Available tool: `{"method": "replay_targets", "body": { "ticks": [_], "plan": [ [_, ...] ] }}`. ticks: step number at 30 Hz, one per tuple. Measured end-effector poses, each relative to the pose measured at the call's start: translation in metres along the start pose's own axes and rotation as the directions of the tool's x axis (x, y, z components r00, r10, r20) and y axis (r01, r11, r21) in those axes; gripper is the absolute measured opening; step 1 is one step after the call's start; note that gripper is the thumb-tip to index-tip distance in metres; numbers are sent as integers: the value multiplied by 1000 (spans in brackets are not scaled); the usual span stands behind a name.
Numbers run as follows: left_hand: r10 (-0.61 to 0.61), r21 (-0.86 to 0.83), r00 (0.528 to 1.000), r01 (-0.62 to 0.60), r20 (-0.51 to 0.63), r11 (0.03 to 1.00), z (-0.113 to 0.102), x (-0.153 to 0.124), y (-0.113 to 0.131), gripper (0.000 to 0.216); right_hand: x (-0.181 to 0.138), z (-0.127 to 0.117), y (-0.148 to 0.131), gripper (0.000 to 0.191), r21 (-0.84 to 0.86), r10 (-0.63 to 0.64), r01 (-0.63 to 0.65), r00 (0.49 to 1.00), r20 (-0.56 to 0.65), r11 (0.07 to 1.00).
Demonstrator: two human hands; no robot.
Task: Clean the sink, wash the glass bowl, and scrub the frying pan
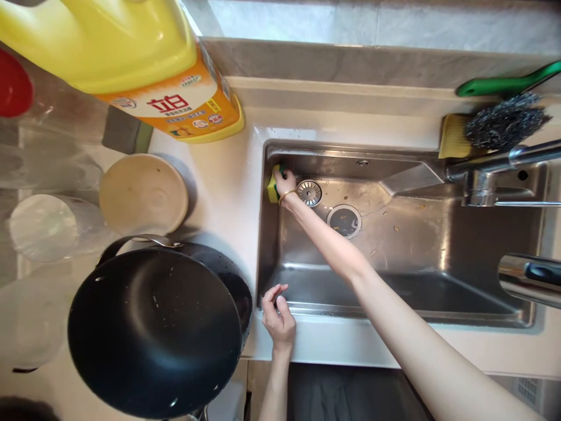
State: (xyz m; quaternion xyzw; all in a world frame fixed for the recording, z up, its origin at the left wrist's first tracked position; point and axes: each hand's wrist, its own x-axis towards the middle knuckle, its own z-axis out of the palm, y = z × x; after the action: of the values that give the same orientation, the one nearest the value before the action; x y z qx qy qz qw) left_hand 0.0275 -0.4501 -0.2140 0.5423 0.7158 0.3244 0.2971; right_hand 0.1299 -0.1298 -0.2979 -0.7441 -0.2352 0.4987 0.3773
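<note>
My right hand (286,182) reaches across the stainless steel sink (407,234) to its far left corner. Its fingers are closed on a yellow and green sponge (273,184), which is against the sink's left wall. Close beside that hand is a round drain strainer (309,193), and a second round drain (344,221) sits nearer the sink's middle. Small bits of food lie on the sink floor. Over the sink's near left corner, my left hand (279,318) hovers with fingers curved and apart, holding nothing. A black pot (153,333) stands just left of it.
A large yellow detergent jug (166,88) stands at the back left, near a beige round dish (142,193). On the right, a chrome faucet (480,181) reaches over the sink. Behind it are a steel wool scrubber (504,123), a yellow sponge (454,135) and a green handle (504,85).
</note>
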Motion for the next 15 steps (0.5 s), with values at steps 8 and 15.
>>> {"method": "replay_targets", "body": {
  "ticks": [8, 15],
  "plan": [
    [6, 16, 1000, -5, -27, 1000, 0, 2, 4, 24, -17, -36, -25, 25, -464, -694, 655, 711, 112, 596],
    [-33, 26, 998, 35, -55, 999, 1, 4, 7, 24, 6, -59, -21, 29, -541, -758, 659, 649, 59, 522]
  ]
}}
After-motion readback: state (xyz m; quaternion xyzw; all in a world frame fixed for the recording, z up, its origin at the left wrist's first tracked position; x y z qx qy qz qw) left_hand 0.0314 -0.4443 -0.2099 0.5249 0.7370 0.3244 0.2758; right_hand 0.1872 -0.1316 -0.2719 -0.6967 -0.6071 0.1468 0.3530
